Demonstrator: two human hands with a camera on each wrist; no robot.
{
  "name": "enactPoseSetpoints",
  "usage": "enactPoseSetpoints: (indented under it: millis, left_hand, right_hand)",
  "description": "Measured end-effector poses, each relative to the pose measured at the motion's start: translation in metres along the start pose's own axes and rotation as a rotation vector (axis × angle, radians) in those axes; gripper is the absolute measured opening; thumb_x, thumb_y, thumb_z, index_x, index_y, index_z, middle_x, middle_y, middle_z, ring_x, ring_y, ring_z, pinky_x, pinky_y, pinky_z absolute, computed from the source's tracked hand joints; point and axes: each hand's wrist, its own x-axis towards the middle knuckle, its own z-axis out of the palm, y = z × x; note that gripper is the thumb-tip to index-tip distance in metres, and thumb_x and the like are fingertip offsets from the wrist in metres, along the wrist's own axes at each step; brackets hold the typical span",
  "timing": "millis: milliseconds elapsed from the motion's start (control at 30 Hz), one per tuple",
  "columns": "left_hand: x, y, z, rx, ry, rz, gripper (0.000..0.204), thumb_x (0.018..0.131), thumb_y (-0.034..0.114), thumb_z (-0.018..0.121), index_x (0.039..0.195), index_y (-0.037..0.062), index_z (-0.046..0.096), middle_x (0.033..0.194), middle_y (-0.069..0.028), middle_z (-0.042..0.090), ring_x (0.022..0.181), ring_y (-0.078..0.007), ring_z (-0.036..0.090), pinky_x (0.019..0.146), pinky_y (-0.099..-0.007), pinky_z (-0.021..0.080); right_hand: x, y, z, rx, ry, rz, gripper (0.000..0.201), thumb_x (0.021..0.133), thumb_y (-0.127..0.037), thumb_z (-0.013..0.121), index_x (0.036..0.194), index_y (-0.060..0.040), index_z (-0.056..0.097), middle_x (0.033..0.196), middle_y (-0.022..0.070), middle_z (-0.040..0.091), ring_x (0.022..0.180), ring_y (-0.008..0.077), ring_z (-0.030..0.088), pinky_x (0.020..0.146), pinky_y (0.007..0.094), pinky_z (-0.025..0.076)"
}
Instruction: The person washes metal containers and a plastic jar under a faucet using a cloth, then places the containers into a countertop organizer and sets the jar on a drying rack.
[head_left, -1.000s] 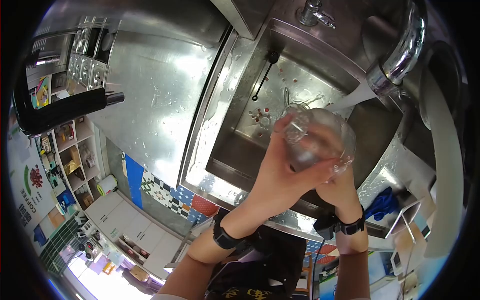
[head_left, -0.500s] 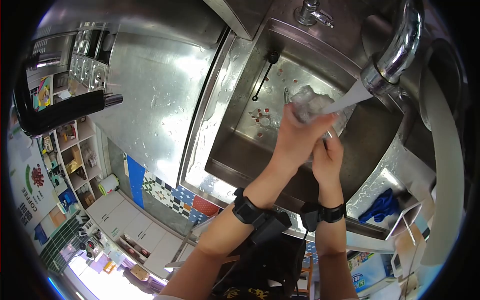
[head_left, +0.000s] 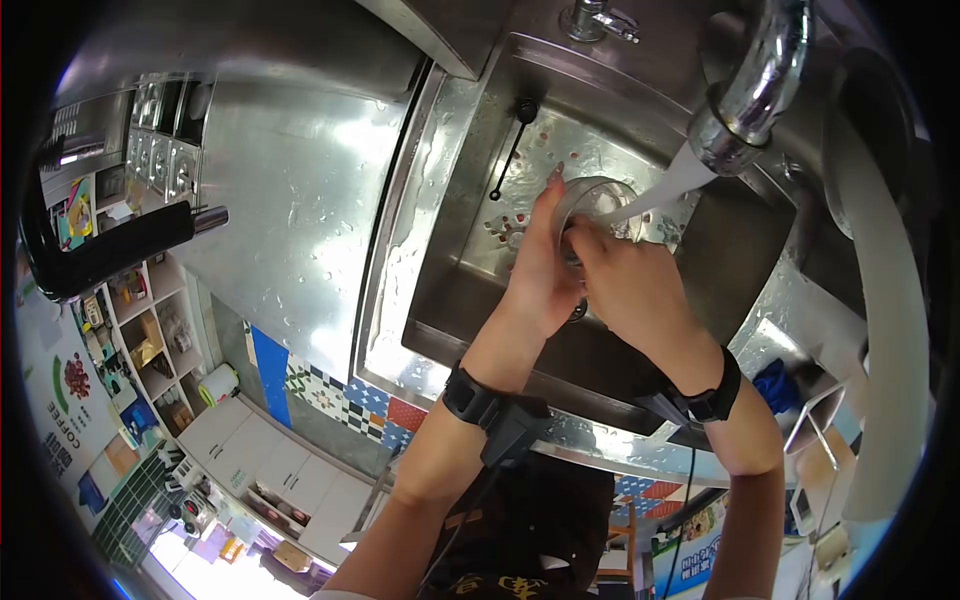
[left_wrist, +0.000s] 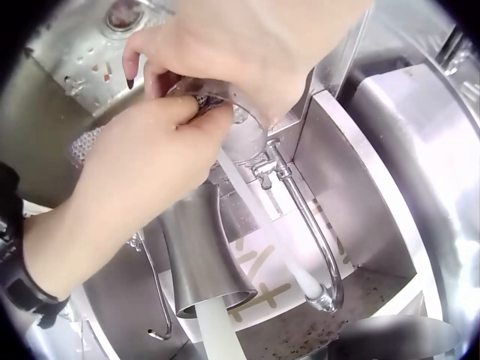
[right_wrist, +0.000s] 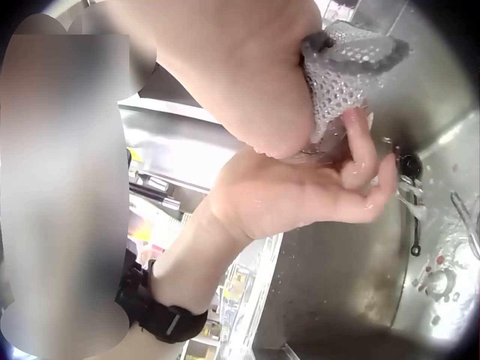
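Observation:
Over the sink, my left hand (head_left: 545, 275) holds a clear round container (head_left: 600, 195), its fingers curved around the side. The fingers of my right hand (head_left: 640, 290) reach in at the container's rim, pinching a grey-edged white mesh cloth (right_wrist: 341, 86) that sticks out beside the palm. In the left wrist view, the container (left_wrist: 246, 139) tilts between both hands and the mesh (left_wrist: 82, 146) shows past my right hand (left_wrist: 150, 146). Water from the faucet (head_left: 735, 130) streams into the container. Part of the mesh is hidden by the hands.
A long black-headed spoon (head_left: 510, 160) and small red bits (head_left: 505, 222) lie on the sink floor. A second small tap (head_left: 598, 20) stands behind the sink, a blue cloth (head_left: 775, 385) at its right. A black-handled bar (head_left: 130, 245) juts in at left.
The container has turned so that its round rim shows beneath the stream. My right hand has moved up from below onto the rim, its elbow swinging outward; my left hand has shifted left.

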Motion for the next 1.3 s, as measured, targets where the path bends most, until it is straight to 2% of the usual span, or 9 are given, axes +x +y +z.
enactPoseSetpoints:
  millis: [133, 233, 433, 467, 867, 967, 1067, 1167, 1300]
  left_hand:
    - [0.001, -0.003, -0.002, 0.023, -0.085, 0.099, 0.052, 0.083, 0.049, 0.053, 0.116, 0.0093, 0.049, 0.104, -0.0046, 0.056, 0.098, -0.0189, 0.054, 0.086, -0.0331, 0.043]
    - [-0.002, 0.001, -0.001, 0.125, -0.118, 0.111, 0.051, 0.083, 0.05, 0.051, 0.116, 0.0113, 0.048, 0.105, -0.0032, 0.055, 0.098, -0.0169, 0.053, 0.083, -0.0325, 0.042]
    - [0.001, -0.005, -0.009, 0.349, -0.104, 0.123, 0.05, 0.084, 0.051, 0.049, 0.117, 0.013, 0.048, 0.107, -0.0012, 0.053, 0.099, -0.0141, 0.05, 0.082, -0.0307, 0.04]
    - [0.001, -0.005, -0.004, 0.347, -0.113, 0.153, 0.05, 0.084, 0.049, 0.049, 0.118, 0.0117, 0.048, 0.108, -0.0027, 0.054, 0.1, -0.0157, 0.051, 0.085, -0.0319, 0.04]
    - [-0.015, -0.006, 0.004, 0.208, -0.103, 0.122, 0.051, 0.083, 0.051, 0.049, 0.114, 0.01, 0.051, 0.105, -0.0044, 0.055, 0.096, -0.0184, 0.053, 0.084, -0.0321, 0.041]
    - [-0.013, -0.006, 0.0, 0.162, -0.165, 0.109, 0.051, 0.083, 0.052, 0.049, 0.113, 0.0099, 0.051, 0.102, -0.0042, 0.056, 0.095, -0.0185, 0.053, 0.082, -0.0314, 0.041]
    - [-0.014, -0.002, -0.008, 0.139, -0.118, 0.12, 0.05, 0.085, 0.049, 0.048, 0.112, 0.0075, 0.052, 0.104, -0.0069, 0.057, 0.097, -0.0205, 0.054, 0.085, -0.0351, 0.042]
    - [-0.017, 0.003, -0.008, 0.248, -0.06, 0.205, 0.049, 0.085, 0.048, 0.048, 0.112, 0.0068, 0.053, 0.105, -0.008, 0.057, 0.097, -0.0216, 0.054, 0.086, -0.037, 0.043]
    - [-0.015, -0.003, -0.006, 0.37, -0.074, 0.222, 0.05, 0.084, 0.049, 0.048, 0.114, 0.0091, 0.05, 0.105, -0.0049, 0.056, 0.099, -0.0181, 0.051, 0.083, -0.0352, 0.041]
  right_hand:
    - [0.006, 0.008, -0.001, 0.417, 0.047, 0.057, 0.02, 0.071, -0.01, 0.057, 0.091, -0.0057, 0.056, 0.077, 0.0134, 0.062, 0.062, 0.028, 0.062, 0.054, 0.0378, 0.048]
    - [0.009, 0.011, -0.014, 0.672, -0.107, 0.222, 0.02, 0.072, -0.01, 0.056, 0.092, -0.0083, 0.057, 0.071, 0.0161, 0.06, 0.063, 0.0307, 0.061, 0.054, 0.0377, 0.047]
    - [-0.01, 0.0, -0.005, -0.369, -0.07, -0.091, 0.022, 0.072, -0.01, 0.055, 0.093, -0.005, 0.057, 0.091, 0.0097, 0.063, 0.051, 0.0171, 0.06, 0.045, 0.0303, 0.047]
    - [-0.015, -0.007, 0.006, -0.481, 0.015, -0.075, 0.031, 0.07, -0.013, 0.055, 0.099, -0.004, 0.057, 0.108, 0.005, 0.06, 0.048, 0.0124, 0.059, 0.04, 0.029, 0.045]
    - [-0.017, -0.028, -0.001, -0.217, 0.189, 0.159, 0.037, 0.069, -0.011, 0.056, 0.105, -0.0061, 0.055, 0.113, 0.0059, 0.058, 0.053, 0.0141, 0.062, 0.044, 0.0263, 0.048]
    - [-0.013, -0.027, 0.003, -0.034, 0.275, 0.111, 0.036, 0.069, -0.01, 0.056, 0.105, -0.0068, 0.054, 0.11, 0.0059, 0.059, 0.055, 0.0178, 0.062, 0.045, 0.0281, 0.049]
    - [-0.016, -0.017, 0.0, 0.204, 0.125, -0.05, 0.041, 0.072, -0.006, 0.054, 0.113, -0.009, 0.049, 0.111, 0.0078, 0.059, 0.065, 0.027, 0.063, 0.052, 0.0313, 0.05]
    - [-0.014, -0.005, -0.01, 0.184, -0.11, -0.071, 0.04, 0.072, -0.007, 0.055, 0.111, -0.0112, 0.05, 0.11, 0.0077, 0.059, 0.064, 0.0271, 0.063, 0.052, 0.0308, 0.05]
    - [-0.022, -0.031, 0.005, -0.247, 0.044, 0.083, 0.038, 0.071, -0.012, 0.055, 0.109, -0.0046, 0.053, 0.109, 0.0148, 0.058, 0.053, 0.0189, 0.062, 0.044, 0.0293, 0.049]
